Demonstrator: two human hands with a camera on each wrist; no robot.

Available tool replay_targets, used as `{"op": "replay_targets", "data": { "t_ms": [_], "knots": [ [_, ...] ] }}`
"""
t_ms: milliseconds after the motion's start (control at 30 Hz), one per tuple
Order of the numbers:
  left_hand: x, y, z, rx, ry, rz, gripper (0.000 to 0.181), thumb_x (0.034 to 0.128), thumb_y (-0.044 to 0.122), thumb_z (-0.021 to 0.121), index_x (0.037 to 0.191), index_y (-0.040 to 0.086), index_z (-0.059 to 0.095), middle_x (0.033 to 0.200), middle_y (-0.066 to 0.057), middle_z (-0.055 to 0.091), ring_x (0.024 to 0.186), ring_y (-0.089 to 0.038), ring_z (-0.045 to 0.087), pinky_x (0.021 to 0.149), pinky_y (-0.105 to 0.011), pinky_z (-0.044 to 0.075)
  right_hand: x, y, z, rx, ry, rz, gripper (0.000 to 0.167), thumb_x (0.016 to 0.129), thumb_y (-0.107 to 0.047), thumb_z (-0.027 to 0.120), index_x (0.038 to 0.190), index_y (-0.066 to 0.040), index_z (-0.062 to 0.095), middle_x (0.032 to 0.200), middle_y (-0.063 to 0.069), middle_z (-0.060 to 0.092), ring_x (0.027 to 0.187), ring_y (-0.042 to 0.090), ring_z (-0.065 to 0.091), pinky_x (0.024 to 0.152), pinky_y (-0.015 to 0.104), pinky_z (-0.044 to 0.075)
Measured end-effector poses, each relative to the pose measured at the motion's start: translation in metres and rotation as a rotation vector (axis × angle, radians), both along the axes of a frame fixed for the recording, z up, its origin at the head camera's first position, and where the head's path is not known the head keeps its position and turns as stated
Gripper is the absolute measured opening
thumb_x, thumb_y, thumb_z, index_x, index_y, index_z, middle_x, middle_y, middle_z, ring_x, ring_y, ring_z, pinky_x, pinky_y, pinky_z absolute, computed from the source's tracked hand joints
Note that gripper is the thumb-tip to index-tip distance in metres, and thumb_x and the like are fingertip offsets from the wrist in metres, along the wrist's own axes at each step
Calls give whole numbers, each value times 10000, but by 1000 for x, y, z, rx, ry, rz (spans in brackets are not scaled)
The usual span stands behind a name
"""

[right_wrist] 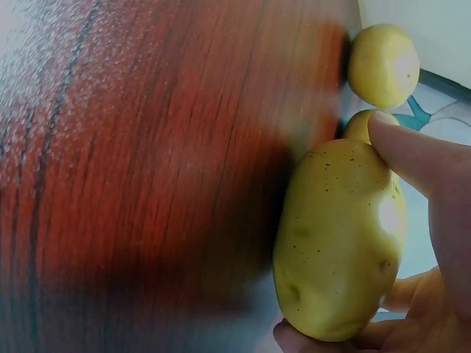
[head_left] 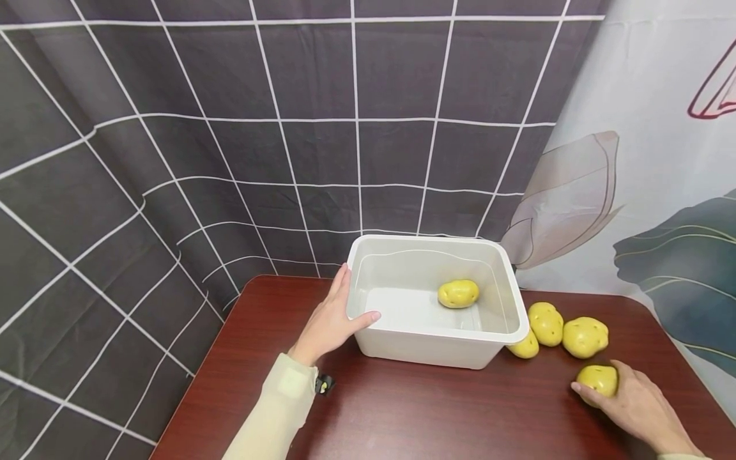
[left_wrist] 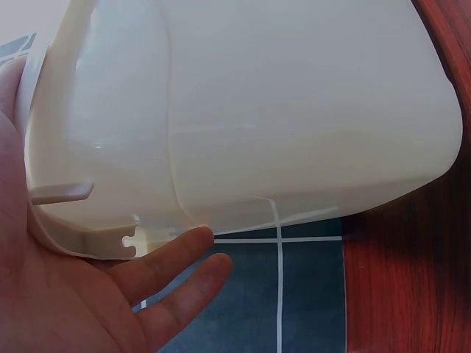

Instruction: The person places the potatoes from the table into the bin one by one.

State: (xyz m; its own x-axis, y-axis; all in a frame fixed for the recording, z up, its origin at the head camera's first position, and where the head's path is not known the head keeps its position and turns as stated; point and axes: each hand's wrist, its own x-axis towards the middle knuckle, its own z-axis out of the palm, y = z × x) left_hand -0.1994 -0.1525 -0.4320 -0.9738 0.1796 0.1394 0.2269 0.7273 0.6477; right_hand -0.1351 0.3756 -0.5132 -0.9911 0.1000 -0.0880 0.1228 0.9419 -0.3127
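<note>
A white plastic bin stands on the table, with one yellow potato lying inside toward its right end. At the bin's left front corner, my left hand rests on the rim, thumb over the edge and straight fingers along the outer side. The left wrist view shows two fingers of the left hand by the outside of the bin. My right hand grips a potato at the table's right, thumb on one side and fingers on the other. Whether this potato touches the table I cannot tell.
Right of the bin lie three more potatoes: one against its side, one behind it, and another farther right. The dark red table reaches back to a grey gridded curtain. A leaf-patterned cloth hangs at the right.
</note>
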Motion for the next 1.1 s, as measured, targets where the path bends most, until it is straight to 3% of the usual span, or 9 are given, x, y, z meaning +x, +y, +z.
{"op": "replay_targets", "data": {
  "t_ms": [1100],
  "knots": [
    [1, 0, -1, 4, 4, -8, 1125, 840, 705, 649, 1620, 107, 101, 1687, 69, 26, 1449, -289, 358, 1119, -509, 358, 3, -2, 6, -25, -11, -3, 1024, 844, -631, 698, 1226, 267, 387, 996, 411, 520, 870, 484, 539, 722, 610, 462]
  ]
}}
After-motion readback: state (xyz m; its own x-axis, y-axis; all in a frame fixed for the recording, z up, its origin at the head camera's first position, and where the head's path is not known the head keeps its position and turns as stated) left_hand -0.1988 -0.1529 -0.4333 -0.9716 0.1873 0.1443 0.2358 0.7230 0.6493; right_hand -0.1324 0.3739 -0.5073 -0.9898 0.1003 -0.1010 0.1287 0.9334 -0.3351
